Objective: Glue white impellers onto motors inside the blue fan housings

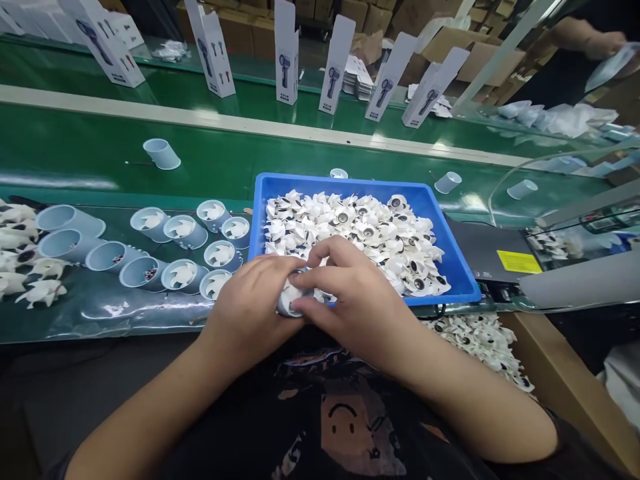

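Note:
My left hand [253, 293] is wrapped round a light blue cylindrical fan housing [285, 308], held in front of my chest at the near edge of a blue tray. Thumb and fingers of my right hand [357, 293] close on a white fan impeller [291, 293] at the housing's open end. Most of the housing is hidden by my hands. Beyond them, the blue tray [465, 283] is heaped with white impellers [345, 227]. To the left stand several housings with impellers inside [183, 273], beside others showing reddish parts inside [145, 273].
Loose impellers [43, 290] lie at far left. A cardboard box [565, 380] of impellers sits low right. Single housings [163, 155] rest on the green conveyor [225, 157]. White printed boxes [287, 60] line the far side. Another person's hand [603, 45] shows at upper right.

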`<state>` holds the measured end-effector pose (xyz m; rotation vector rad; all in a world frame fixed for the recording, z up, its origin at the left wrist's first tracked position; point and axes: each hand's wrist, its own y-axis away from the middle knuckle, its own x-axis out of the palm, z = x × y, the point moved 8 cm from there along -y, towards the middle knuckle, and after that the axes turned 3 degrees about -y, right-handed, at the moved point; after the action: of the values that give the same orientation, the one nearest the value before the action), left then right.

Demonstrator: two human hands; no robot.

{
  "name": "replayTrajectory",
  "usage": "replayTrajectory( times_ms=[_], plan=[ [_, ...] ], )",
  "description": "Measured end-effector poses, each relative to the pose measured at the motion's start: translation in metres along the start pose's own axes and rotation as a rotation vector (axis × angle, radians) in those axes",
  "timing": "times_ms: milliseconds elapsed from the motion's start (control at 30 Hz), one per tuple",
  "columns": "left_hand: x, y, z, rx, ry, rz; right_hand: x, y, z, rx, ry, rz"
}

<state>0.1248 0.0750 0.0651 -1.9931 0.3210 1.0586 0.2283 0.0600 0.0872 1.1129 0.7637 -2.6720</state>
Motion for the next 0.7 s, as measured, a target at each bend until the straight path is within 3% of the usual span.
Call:
replayTrajectory(
  times_ms=[100, 200, 433, 600, 700],
  plan=[
    [0.001, 0.001, 0.0, -0.03, -0.028, -0.016, 0.003, -0.001, -0.004, 0.022, -0.023, 0.011],
    [0.003, 0.001, -0.006, 0.035, -0.034, -0.008, 0.007, 0.0, -0.014, 0.086, -0.09, 0.059],
    [0.006, -0.005, -0.01, 0.045, -0.035, -0.01, 0.006, 0.001, -0.022, 0.089, -0.127, 0.007],
    [0.004, -0.005, -0.001, -0.025, -0.056, -0.019, -0.011, 0.011, -0.016, 0.036, -0.186, -0.053],
    [-0.003, -0.003, 0.0, -0.016, -0.086, -0.043, -0.017, 0.018, -0.008, -0.019, -0.169, -0.018]
  ],
)
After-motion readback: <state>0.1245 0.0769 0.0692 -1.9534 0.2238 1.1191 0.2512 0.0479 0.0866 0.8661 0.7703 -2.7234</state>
